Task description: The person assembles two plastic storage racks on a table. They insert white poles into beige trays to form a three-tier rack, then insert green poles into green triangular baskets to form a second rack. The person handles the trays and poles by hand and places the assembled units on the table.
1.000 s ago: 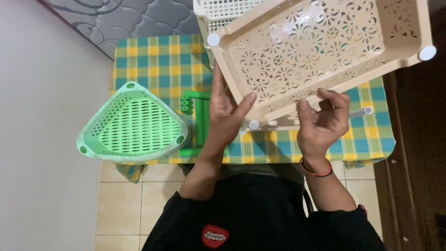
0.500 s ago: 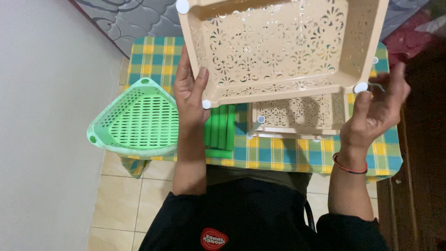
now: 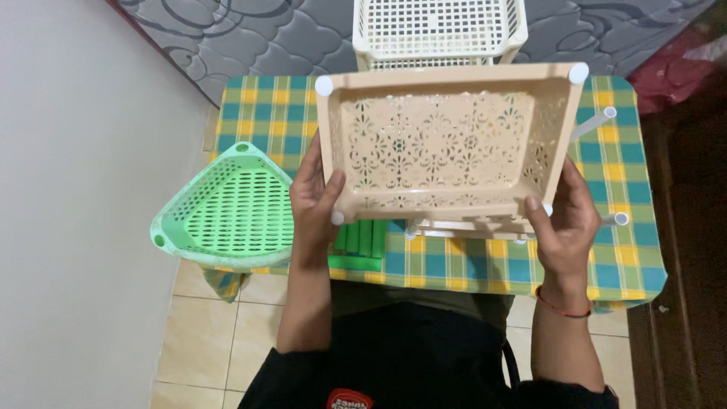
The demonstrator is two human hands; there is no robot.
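A green triangular basket point(image 3: 227, 208) overhangs the surface's point(image 3: 636, 257) left edge. The left hand point(image 3: 314, 201) clamps the beige lattice tray's point(image 3: 443, 144) near-left corner, thumb inside; the right hand point(image 3: 564, 220) grips its near-right corner, holding it above the checkered cloth (open room lies to the right). Green pieces point(image 3: 363, 242) underneath are mostly hidden.

The white basket point(image 3: 439, 30) is cut off by the top edge; the beige basket point(image 3: 447, 144) hides the green tubes' point(image 3: 362, 236) upper ends.
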